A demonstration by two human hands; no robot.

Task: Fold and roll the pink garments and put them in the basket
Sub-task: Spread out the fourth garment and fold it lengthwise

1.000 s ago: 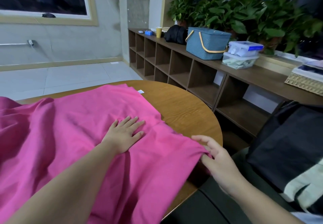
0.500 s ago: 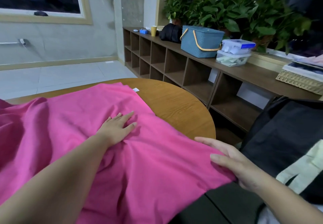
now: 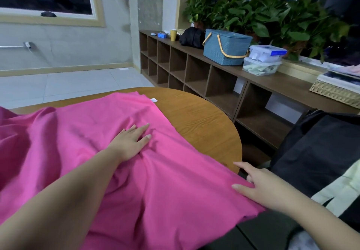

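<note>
**Pink garment flat on the table under two hands**

We counted one pink garment [image 3: 93, 152] in view, spread over the round wooden table [image 3: 198, 121] and hanging off its near edge; its left part ran out of frame, so we could not say how it ended there, or whether more than one piece lay in the folds. One small white tag [image 3: 153, 99] showed at its far edge, too small for us to read.

We saw two hands. The left hand [image 3: 130, 142] lay palm down on the middle of the cloth, fingers straight and close together, thumb set a little apart. The right hand [image 3: 261, 185] rested at the garment's right edge, near the table rim, with fingers straight and slightly spread; its thumb touched the cloth, but we could not tell whether any finger curled under the hem.

On the long shelf unit [image 3: 194, 74] at the far right stood one blue basket [image 3: 226, 49] with a tan handle, well apart from the garment. Just right of it were two clear lidded boxes [image 3: 263, 60], stacked; the upper lid bore a blue label we could not read. Further left on the shelf top we counted one black bag [image 3: 191, 37], one yellow cup [image 3: 173, 34] and one small blue item [image 3: 161, 35]. A woven tray [image 3: 335, 93] was cut off at the right edge. Leafy plants [image 3: 272, 19] lined the sill; we could not count the pots. Dark fabric [image 3: 319, 152] filled the near right, its shape unclear.
</note>
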